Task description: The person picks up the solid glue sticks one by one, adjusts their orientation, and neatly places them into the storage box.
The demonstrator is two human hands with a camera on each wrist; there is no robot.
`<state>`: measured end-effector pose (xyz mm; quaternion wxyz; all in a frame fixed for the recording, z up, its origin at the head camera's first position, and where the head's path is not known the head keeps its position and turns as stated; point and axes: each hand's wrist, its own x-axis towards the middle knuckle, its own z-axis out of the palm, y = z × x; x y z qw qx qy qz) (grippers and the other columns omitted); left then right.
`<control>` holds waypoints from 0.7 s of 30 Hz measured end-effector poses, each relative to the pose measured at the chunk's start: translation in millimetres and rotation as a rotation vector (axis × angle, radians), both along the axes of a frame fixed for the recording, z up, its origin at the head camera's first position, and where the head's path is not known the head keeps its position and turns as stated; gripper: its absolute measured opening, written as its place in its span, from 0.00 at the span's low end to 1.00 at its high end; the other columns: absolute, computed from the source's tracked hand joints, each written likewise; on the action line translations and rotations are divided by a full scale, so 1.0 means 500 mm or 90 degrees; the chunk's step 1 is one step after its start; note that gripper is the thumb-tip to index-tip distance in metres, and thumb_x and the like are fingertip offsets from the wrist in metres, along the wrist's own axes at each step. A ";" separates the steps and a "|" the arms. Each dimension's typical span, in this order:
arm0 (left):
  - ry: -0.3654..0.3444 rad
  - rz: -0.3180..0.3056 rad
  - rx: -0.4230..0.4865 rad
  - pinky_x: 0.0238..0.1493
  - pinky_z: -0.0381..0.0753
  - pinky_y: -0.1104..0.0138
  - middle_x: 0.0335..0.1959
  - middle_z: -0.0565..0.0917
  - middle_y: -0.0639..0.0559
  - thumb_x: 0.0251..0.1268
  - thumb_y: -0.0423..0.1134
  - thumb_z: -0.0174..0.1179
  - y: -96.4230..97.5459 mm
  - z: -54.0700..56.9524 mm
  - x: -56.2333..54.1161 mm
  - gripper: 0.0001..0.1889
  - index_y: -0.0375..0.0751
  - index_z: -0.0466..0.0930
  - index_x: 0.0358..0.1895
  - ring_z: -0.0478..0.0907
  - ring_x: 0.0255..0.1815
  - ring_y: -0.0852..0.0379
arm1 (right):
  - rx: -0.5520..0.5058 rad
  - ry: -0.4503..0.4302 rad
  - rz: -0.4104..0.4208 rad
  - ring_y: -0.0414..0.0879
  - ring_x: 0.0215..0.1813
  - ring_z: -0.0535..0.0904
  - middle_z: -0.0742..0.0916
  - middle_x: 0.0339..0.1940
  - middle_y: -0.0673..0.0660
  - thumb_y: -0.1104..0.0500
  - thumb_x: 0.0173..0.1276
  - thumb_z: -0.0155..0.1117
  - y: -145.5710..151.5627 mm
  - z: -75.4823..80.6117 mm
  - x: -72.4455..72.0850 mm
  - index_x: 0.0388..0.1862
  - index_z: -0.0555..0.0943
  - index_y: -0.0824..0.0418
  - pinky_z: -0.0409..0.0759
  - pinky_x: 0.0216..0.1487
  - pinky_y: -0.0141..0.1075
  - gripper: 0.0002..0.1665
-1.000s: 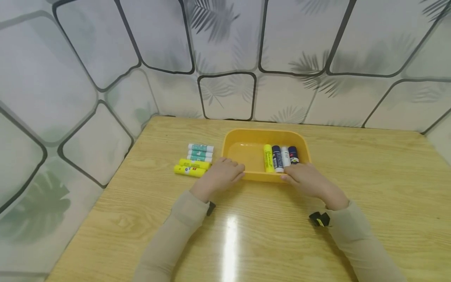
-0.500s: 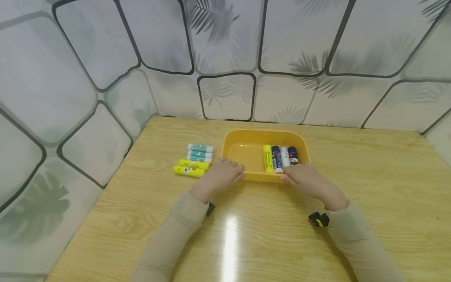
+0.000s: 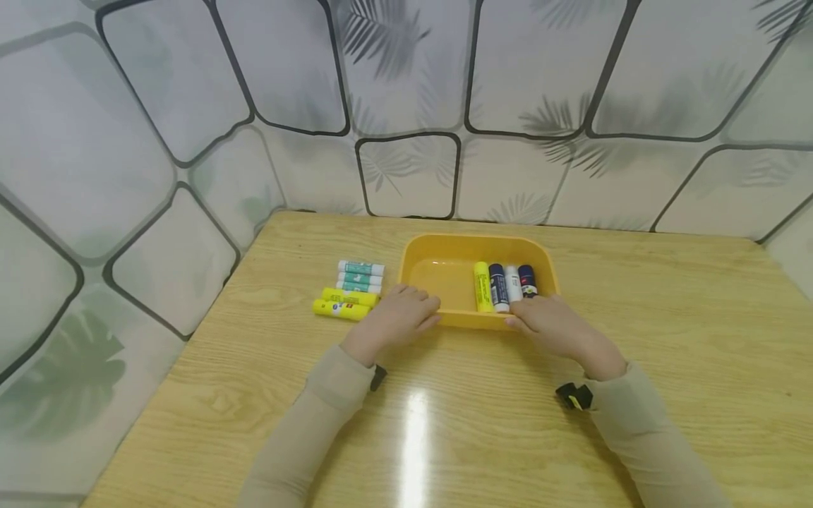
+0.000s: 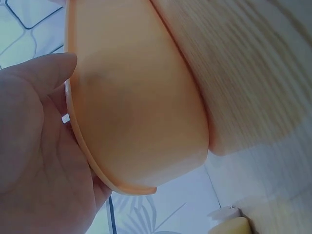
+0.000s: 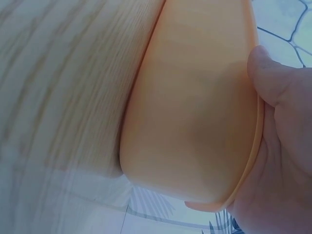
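A yellow plastic tray [image 3: 444,319] sits on the wooden table. My left hand [image 3: 400,314] grips the near left corner of its rim, thumb on the outer wall and fingers over the edge, as the left wrist view shows. On the near right corner, my right hand [image 3: 552,324] holds the rim the same way. Inside the tray, at its right side, several glue sticks lie side by side: a yellow one [image 3: 483,288], a navy one [image 3: 498,288], a white one [image 3: 513,283] and another navy one [image 3: 528,281], partly hidden by the right hand.
Left of the tray, three teal-and-white glue sticks [image 3: 360,268] lie stacked in a row, with two yellow glue sticks [image 3: 341,310] just nearer, close to the left hand. A patterned wall [image 3: 406,176] rises behind the table [image 3: 667,317] and on its left.
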<state>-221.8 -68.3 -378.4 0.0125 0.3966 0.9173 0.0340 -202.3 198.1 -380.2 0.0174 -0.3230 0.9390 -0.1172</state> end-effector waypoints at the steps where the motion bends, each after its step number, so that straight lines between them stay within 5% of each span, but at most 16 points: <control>1: -0.001 0.001 0.005 0.46 0.64 0.63 0.26 0.70 0.57 0.68 0.47 0.43 -0.001 0.000 0.000 0.10 0.47 0.68 0.34 0.67 0.33 0.58 | 0.002 0.002 0.003 0.43 0.25 0.64 0.70 0.20 0.46 0.55 0.67 0.51 0.000 0.000 0.000 0.22 0.67 0.53 0.59 0.28 0.36 0.13; 6: 0.001 0.004 0.042 0.36 0.65 0.67 0.28 0.69 0.57 0.67 0.46 0.44 -0.005 0.002 -0.003 0.09 0.46 0.70 0.35 0.65 0.31 0.59 | 0.013 0.013 0.009 0.43 0.24 0.63 0.69 0.19 0.46 0.56 0.66 0.51 -0.002 0.002 -0.001 0.21 0.67 0.53 0.59 0.28 0.36 0.13; 21: 0.058 -0.009 0.133 0.35 0.68 0.69 0.32 0.72 0.53 0.65 0.40 0.48 -0.028 0.041 -0.001 0.08 0.41 0.73 0.38 0.67 0.31 0.59 | 0.001 0.017 0.016 0.43 0.25 0.65 0.72 0.22 0.47 0.56 0.66 0.51 -0.001 0.004 0.002 0.23 0.68 0.54 0.62 0.29 0.37 0.11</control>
